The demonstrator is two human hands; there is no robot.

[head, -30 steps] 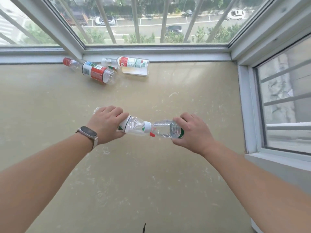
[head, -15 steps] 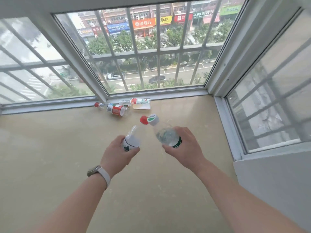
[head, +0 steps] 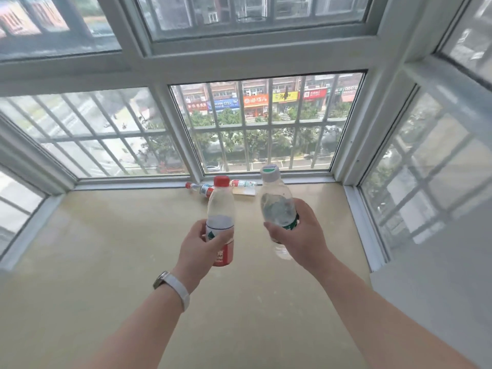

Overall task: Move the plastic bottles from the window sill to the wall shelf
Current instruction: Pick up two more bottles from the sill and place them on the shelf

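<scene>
Above the sill (head: 106, 249) — two bottles upright, caps up, gripped in separate hands.

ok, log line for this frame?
left hand: holds red-cap bottle upright | right hand: holds white-cap bottle | two bottles on sill

We see clear glossy plastic bottles (head: 220, 209) | smooth polished stone-look window sill (head: 106, 235), faint sheen | white painted window frames (head: 266, 59) | smooth white watch band (head: 181, 291)
</scene>
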